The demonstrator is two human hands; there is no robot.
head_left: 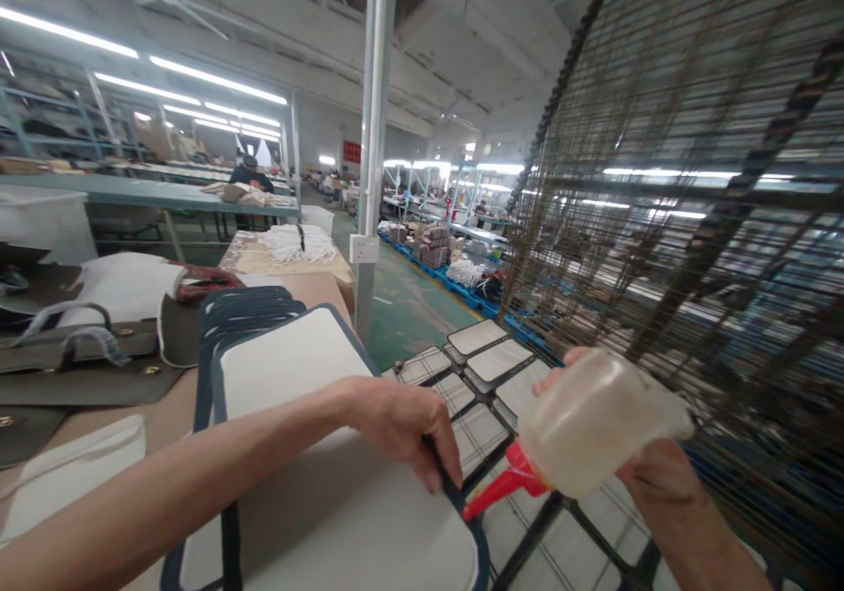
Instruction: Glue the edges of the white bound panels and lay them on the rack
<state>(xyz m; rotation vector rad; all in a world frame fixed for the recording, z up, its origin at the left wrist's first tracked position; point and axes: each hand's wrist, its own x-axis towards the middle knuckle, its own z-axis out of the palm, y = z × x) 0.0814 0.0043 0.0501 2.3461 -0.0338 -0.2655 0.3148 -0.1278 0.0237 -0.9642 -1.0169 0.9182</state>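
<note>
Pinching navy-edged panel (369, 521) in left grip (402, 424), clasping squeeze bottle (586, 424) in right grip (659, 470), with red nozzle (505, 487) aslant at panel's right rim.

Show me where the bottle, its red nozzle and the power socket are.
Bottle (584, 433): head view, the middle of its cloudy body.
Red nozzle (502, 485): head view, partway along the slanting spout.
Power socket (364, 249): head view, the front face.
</note>
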